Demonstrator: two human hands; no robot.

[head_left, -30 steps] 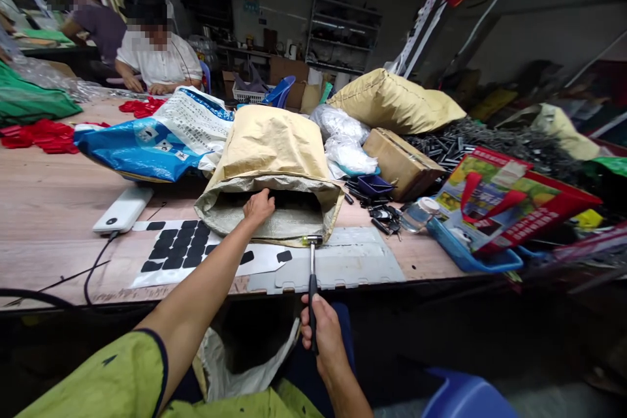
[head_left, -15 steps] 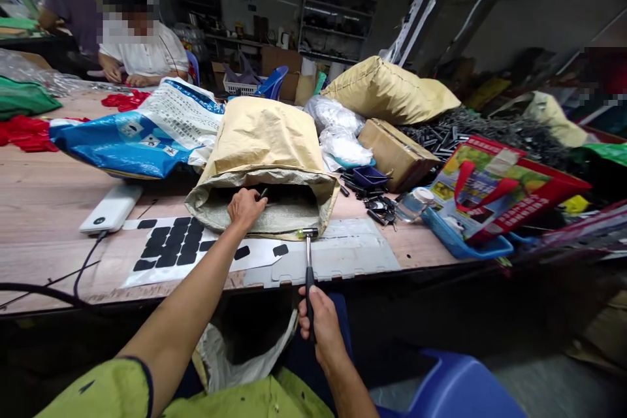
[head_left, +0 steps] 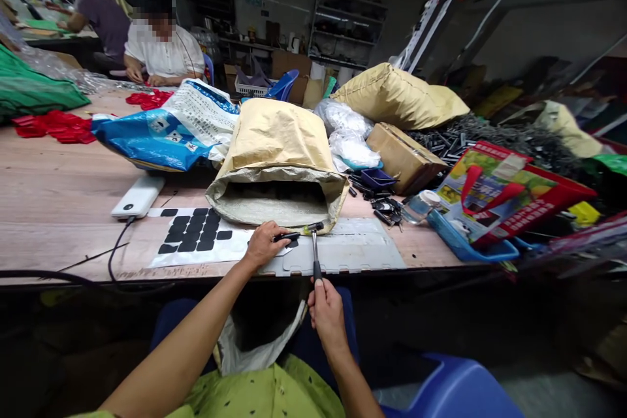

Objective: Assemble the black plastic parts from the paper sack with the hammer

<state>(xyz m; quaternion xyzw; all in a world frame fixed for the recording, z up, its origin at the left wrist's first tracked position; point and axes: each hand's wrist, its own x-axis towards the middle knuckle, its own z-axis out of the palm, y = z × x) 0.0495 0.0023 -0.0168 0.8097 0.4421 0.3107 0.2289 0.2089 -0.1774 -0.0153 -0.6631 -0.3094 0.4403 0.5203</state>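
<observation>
In my right hand (head_left: 326, 310) is a small hammer (head_left: 315, 251), gripped by its black handle, its head up beside the sack's lower lip. My left hand (head_left: 264, 245) pinches a small black elongated piece (head_left: 287, 236) just left of the hammer head, above a grey board (head_left: 353, 248). Behind both hands lies a tan paper sack (head_left: 284, 137) with its mouth toward me; its inside is dark. A white sheet with black rounded stickers (head_left: 193, 230) lies left of my left hand.
A white power bank (head_left: 138, 197) with a cable lies left. A blue-white bag (head_left: 166, 130), a cardboard box (head_left: 404, 150), a jar (head_left: 420, 206), loose black parts (head_left: 385, 206) and a red bag in a blue tray (head_left: 470, 241) surround the sack. A co-worker (head_left: 164, 52) sits across; another is farther left.
My left hand has come out of the sack's mouth with the black piece, down to the board near the hammer head. The hammer stays in my right hand. The view has shifted slightly.
</observation>
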